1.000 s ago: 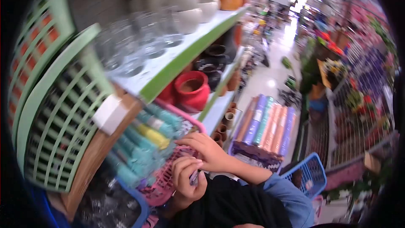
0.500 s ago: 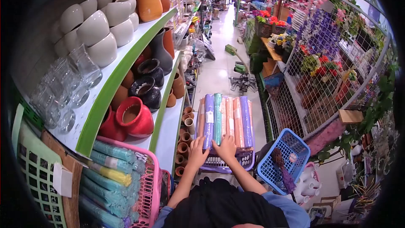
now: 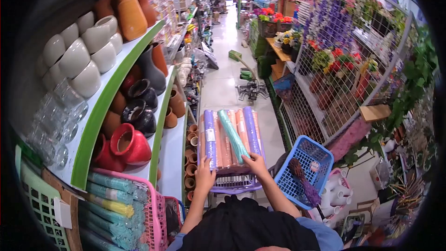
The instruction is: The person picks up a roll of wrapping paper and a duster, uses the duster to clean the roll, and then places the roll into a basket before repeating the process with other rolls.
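Note:
Wrapped rolls in orange (image 3: 223, 144) and purple (image 3: 210, 135) lie side by side on a purple basket (image 3: 237, 183) in front of me. A teal roll (image 3: 232, 132) lies slanted on top of them. My right hand (image 3: 254, 163) grips the near end of the teal roll between thumb and fingers. My left hand (image 3: 204, 174) rests at the near end of the left purple roll, fingers apart, touching the stack's left corner.
Shelves (image 3: 121, 65) with white pots, glasses and a red vase (image 3: 130, 144) stand at left, above a pink basket (image 3: 160, 214) of teal bundles. At right are a blue basket (image 3: 304, 172) and a wire rack (image 3: 344, 69) with flowers. Green-handled items (image 3: 248, 72) lie on the aisle floor.
The teal roll has turned from straight to slanted, its near end shifted right with my right hand. My left hand has moved to the stack's left corner. The view has shifted.

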`<state>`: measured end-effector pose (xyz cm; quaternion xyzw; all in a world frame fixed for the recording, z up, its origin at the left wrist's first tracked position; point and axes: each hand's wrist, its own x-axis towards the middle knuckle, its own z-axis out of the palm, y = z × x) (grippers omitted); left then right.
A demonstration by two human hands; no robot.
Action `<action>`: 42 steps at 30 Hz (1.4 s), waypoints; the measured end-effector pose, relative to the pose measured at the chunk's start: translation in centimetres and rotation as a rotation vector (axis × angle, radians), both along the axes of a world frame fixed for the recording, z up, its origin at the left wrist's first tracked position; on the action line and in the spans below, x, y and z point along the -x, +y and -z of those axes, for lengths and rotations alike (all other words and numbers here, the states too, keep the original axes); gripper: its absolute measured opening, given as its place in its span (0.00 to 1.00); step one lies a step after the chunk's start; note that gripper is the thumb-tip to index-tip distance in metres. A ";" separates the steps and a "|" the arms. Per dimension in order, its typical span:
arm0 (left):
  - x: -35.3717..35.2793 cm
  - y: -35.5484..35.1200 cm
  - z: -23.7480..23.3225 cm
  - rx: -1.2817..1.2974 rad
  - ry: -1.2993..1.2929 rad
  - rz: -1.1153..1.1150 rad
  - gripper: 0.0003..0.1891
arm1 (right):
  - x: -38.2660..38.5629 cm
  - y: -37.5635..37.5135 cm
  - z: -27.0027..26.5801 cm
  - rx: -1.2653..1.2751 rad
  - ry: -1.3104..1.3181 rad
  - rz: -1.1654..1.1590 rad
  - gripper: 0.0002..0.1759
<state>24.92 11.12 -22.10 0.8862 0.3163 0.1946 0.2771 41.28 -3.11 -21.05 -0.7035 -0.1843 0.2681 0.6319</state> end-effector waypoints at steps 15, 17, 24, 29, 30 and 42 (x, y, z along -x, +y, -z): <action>-10.8 -11.6 -7.1 -0.293 -0.209 0.528 0.40 | -5.8 -32.0 -13.1 0.057 -0.203 0.084 0.14; -11.9 -13.2 -6.8 0.110 -0.152 0.769 0.31 | -5.8 -34.1 -12.6 0.008 -0.090 0.179 0.15; -13.0 -17.7 -3.3 0.369 -0.027 1.118 0.22 | -7.3 -39.1 -8.0 -0.102 0.160 0.543 0.17; -12.9 -18.9 -3.4 0.695 0.170 1.021 0.22 | -8.5 -40.2 -4.6 -0.201 0.364 0.551 0.39; -12.9 -19.1 -3.6 0.746 0.187 0.976 0.21 | -9.2 -41.0 -1.4 -0.149 0.390 0.571 0.39; -14.9 -18.3 -1.2 0.862 0.217 0.840 0.17 | -3.2 -36.6 14.7 1.309 -0.502 0.303 0.35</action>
